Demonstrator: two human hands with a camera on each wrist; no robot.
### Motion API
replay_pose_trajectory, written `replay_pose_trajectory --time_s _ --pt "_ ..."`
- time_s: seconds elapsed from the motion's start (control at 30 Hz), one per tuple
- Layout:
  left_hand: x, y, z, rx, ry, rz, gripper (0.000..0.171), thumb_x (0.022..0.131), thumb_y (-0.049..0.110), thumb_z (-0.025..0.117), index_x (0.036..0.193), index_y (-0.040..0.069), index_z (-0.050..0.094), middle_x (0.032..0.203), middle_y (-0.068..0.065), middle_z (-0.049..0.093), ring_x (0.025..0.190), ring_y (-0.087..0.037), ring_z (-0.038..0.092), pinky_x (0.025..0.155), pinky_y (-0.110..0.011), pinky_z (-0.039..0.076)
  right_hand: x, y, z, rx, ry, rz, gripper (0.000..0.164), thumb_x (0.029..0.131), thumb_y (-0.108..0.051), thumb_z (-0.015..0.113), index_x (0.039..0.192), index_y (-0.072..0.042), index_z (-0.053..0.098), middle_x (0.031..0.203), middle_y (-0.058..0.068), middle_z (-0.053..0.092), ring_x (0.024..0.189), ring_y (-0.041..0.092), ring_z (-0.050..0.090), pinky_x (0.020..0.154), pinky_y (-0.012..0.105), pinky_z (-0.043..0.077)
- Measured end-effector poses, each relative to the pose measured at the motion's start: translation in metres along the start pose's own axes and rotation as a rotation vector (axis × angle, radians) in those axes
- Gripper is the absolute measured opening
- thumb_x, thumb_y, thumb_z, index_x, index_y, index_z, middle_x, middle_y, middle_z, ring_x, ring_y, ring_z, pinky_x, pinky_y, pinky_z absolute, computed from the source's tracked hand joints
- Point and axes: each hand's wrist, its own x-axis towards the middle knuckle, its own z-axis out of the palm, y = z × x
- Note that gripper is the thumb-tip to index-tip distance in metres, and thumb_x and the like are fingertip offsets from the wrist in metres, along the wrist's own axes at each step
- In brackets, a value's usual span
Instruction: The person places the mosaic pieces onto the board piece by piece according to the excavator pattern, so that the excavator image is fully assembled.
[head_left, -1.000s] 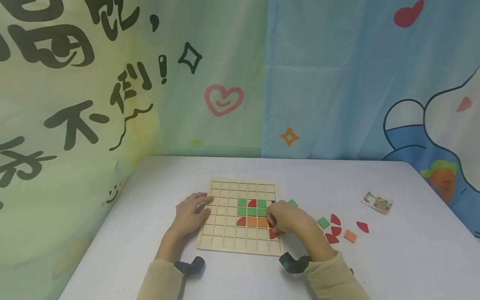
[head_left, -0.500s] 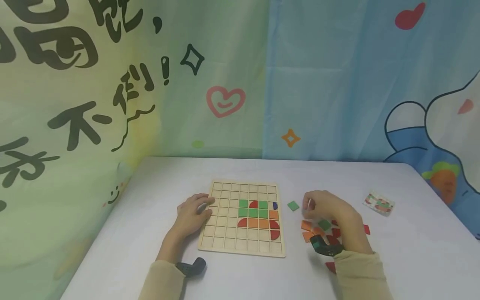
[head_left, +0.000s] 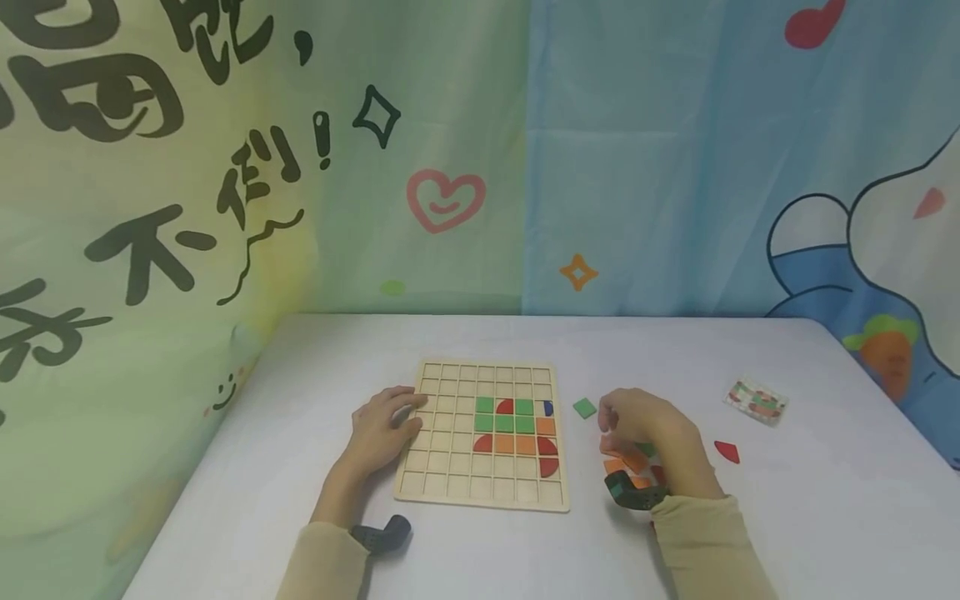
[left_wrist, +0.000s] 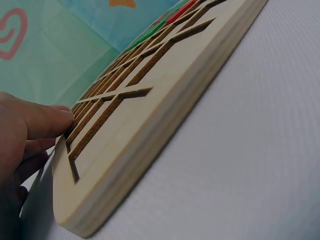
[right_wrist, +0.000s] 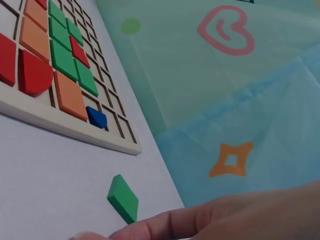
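A wooden grid board point(head_left: 442, 467) lies on the table, with green squares point(head_left: 504, 423), orange squares point(head_left: 505, 444), red quarter-round pieces point(head_left: 549, 467) and a small blue piece point(head_left: 548, 408) set in its cells. My left hand point(head_left: 378, 425) rests at the board's left edge, its thumb point(left_wrist: 47, 120) straight over the rim. To the right of the board, my right hand point(head_left: 637, 417) reaches down among loose orange and green pieces. Its fingertips are by an orange piece point(head_left: 611, 446); whether they pinch it is hidden. A single green square point(right_wrist: 123, 199) lies between board and right hand.
Farther right lie a loose red piece point(head_left: 727, 452) and a small patterned card point(head_left: 756, 402). Part of the loose pile is covered by the right wrist and its black wrist camera point(head_left: 633, 493). A printed curtain point(head_left: 420, 100) hangs behind the table.
My right hand has left the board's right side and moved right to the loose pieces, then dipped slightly lower. The right-hand cells it covered now show. My left hand has stayed put.
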Motion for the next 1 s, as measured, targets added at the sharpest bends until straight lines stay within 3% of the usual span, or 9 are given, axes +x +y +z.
replay_pose_trajectory --time_s 0.17,0.33,0.57,0.73,0.83,1.0 --pt "0.000 -0.002 0.001 0.002 0.002 -0.010 0.033 0.089 0.023 0.063 0.122 0.018 0.063 0.139 -0.009 0.051 0.135 -0.034 0.037 0.109 -0.060 0.010 0.004 -0.002 -0.001 -0.008 0.013 0.008 0.014 0.080 -0.015 0.075 0.085 -0.012 0.061 0.082 0.003 0.060 0.075 0.019 0.053 0.064 0.031 0.045" --pt "0.000 -0.001 0.001 -0.005 0.007 -0.005 0.033 0.089 0.023 0.063 0.121 0.018 0.063 0.139 -0.009 0.051 0.135 -0.034 0.037 0.109 -0.061 0.010 0.000 -0.006 -0.003 -0.019 0.006 0.034 0.021 0.078 -0.019 0.077 0.091 -0.014 0.061 0.091 0.004 0.061 0.079 0.020 0.053 0.066 0.034 0.047" --pt "0.000 0.000 0.000 0.000 0.004 -0.006 0.033 0.089 0.023 0.063 0.121 0.018 0.063 0.140 -0.009 0.050 0.135 -0.033 0.037 0.109 -0.061 0.010 -0.005 -0.016 0.003 0.003 0.028 0.014 0.020 0.077 -0.004 0.073 0.083 -0.013 0.056 0.078 0.004 0.056 0.071 0.020 0.052 0.057 0.029 0.041" --pt "0.001 0.001 -0.001 0.006 0.001 -0.012 0.033 0.089 0.023 0.063 0.122 0.019 0.063 0.140 -0.009 0.050 0.136 -0.033 0.036 0.109 -0.060 0.010 0.002 -0.019 0.004 -0.043 0.076 -0.039 0.019 0.078 -0.004 0.073 0.078 -0.013 0.056 0.075 0.003 0.055 0.073 0.019 0.050 0.060 0.028 0.038" --pt "0.001 0.000 0.000 0.004 0.003 -0.007 0.033 0.089 0.022 0.063 0.122 0.019 0.063 0.140 -0.009 0.050 0.136 -0.033 0.036 0.109 -0.060 0.010 0.006 -0.021 0.004 -0.016 0.100 -0.066 0.016 0.079 -0.007 0.074 0.079 -0.013 0.059 0.076 0.002 0.057 0.074 0.018 0.050 0.062 0.028 0.040" --pt "0.000 -0.001 0.000 -0.007 0.010 0.005 0.032 0.089 0.022 0.062 0.121 0.018 0.063 0.139 -0.009 0.051 0.135 -0.033 0.037 0.109 -0.061 0.010 0.006 -0.031 0.003 0.018 0.146 -0.217 0.015 0.076 -0.009 0.075 0.079 -0.015 0.061 0.072 -0.001 0.056 0.069 0.015 0.048 0.061 0.028 0.039"
